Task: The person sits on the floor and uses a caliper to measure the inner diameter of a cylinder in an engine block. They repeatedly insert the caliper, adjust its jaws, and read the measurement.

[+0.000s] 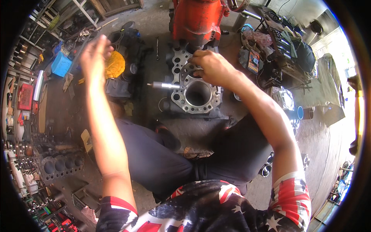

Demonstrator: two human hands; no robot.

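Observation:
An engine block (pixel 179 101) with large round bores lies between my knees, its flat metal face up. My right hand (pixel 214 69) is above it, fingers closed round the curved frame of a micrometer (pixel 165 85). The micrometer's silver barrel points left, beyond the block's left edge. My fingers hide part of the frame and the bores beneath. My left hand (pixel 94 58) is raised at the left, away from the block, somewhat blurred, fingers stretched out with nothing visible in them. It is nearest to a yellow cloth (pixel 115 65) lying on dark engine parts.
A red machine part (pixel 199 19) stands at the block's far end. A wrench (pixel 157 47) lies on the floor left of it. At the left are a blue container (pixel 61 64) and another block (pixel 60 164). Tools and bags crowd a bench (pixel 284 50) at the right.

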